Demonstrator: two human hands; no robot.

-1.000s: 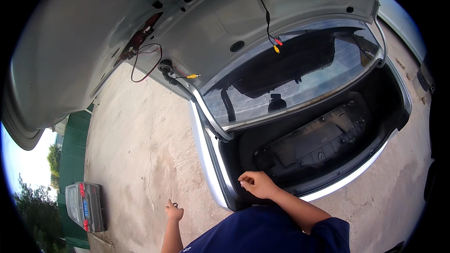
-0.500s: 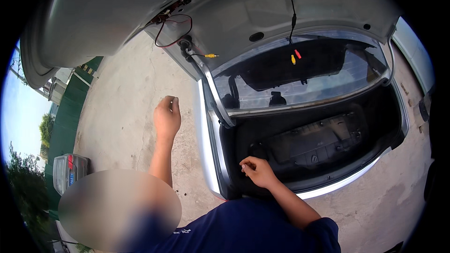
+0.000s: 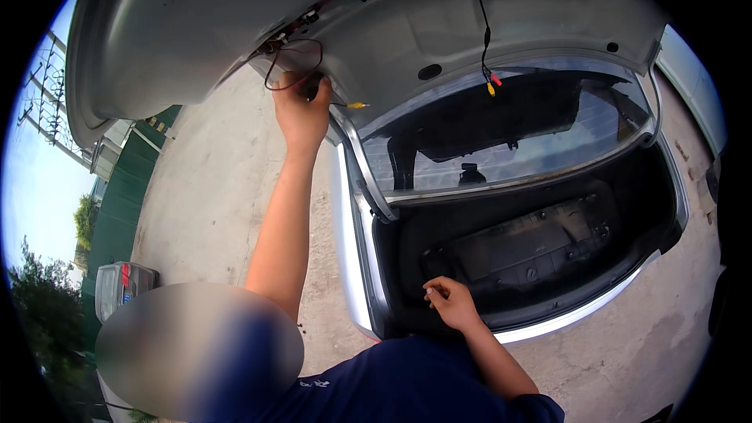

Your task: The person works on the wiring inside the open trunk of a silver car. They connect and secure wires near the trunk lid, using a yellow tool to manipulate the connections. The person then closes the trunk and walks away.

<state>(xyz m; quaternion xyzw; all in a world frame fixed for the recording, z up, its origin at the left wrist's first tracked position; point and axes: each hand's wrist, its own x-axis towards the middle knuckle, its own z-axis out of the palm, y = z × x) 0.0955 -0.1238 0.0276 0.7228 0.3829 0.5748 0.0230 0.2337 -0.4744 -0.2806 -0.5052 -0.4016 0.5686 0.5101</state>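
I stand at the open trunk [image 3: 540, 251] of a silver car. My left hand [image 3: 301, 110] is raised to the underside of the lifted trunk lid [image 3: 235, 16] and grips a dark cable [image 3: 294, 63] near the hinge, where thin looped wires hang. A yellow plug [image 3: 356, 105] sticks out just right of that hand. My right hand [image 3: 450, 301] rests low on the trunk's edge with fingers curled; whether it holds something small I cannot tell. Another black wire [image 3: 484, 23] dangles from the lid, ending in red and yellow plugs [image 3: 492, 82].
The rear window [image 3: 509, 133] lies beyond the trunk opening. Concrete ground [image 3: 204, 188] spreads to the left and the right. A green fence [image 3: 117, 204] and a parked silver car [image 3: 117, 286] are at far left. A blurred patch covers the lower left.
My left hand has risen from low beside the car up to the wires under the lid. My right hand has stayed on the trunk's edge.
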